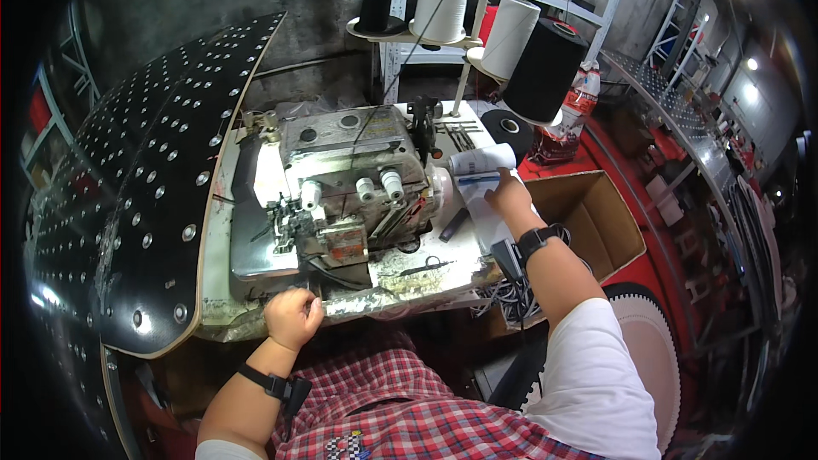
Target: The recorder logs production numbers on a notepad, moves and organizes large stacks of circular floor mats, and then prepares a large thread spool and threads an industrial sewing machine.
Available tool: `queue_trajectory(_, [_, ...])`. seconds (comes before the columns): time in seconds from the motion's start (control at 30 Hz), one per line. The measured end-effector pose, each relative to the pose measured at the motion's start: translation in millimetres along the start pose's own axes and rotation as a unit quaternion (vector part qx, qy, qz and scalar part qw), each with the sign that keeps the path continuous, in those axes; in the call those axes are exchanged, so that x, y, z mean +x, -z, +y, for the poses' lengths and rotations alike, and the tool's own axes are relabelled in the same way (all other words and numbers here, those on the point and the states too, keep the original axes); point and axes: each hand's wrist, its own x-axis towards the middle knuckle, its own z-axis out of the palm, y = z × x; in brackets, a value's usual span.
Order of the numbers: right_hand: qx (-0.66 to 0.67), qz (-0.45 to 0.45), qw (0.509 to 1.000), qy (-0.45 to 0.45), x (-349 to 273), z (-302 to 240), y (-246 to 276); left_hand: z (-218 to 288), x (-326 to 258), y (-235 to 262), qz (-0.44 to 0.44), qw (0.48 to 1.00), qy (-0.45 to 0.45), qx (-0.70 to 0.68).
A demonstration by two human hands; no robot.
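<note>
Beside a white cylindrical roll (484, 158): right hand (509, 198).

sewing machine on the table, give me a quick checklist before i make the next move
1. Left hand clear of the needle area: ok, it is curled at the table's front edge.
2. Right hand clear of the needle area: ok, it is at the white flat item right of the sewing machine.
3. Needle area lit: ok, bright light falls there.
4. Loose tools off the tabletop: not ok, a thin dark tool lies in front of the machine.
5. Thread cones on their stand: ok, black and white ones are there.
6. Needle threaded: cannot tell, too small.
</note>
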Motion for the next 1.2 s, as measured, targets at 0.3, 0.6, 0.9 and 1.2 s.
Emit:
queue_trajectory(0.3, [0.194, 0.154, 0.922, 0.298, -100.6, -48.0, -6.8, -2.8, -6.3, -0.8, 0.031, 0.999, -0.011, 0.004])
queue_trajectory(0.6, [0.421, 0.194, 0.869, 0.172, -115.1, -104.0, -18.2, -1.2, 3.1, -2.8, -0.002, 0.999, -0.006, -0.033])
queue_trajectory(0.9, [0.455, 0.102, 0.856, 0.223, -162.2, -121.7, -8.5, -42.3, -12.5, 36.0, -0.102, 0.954, 0.038, -0.28])
queue_trajectory(1.2, [0.132, -0.218, 0.83, 0.495, -258.2, -215.8, 35.8, -79.1, -163.1, 224.2, -0.169, 0.825, 0.432, -0.322])
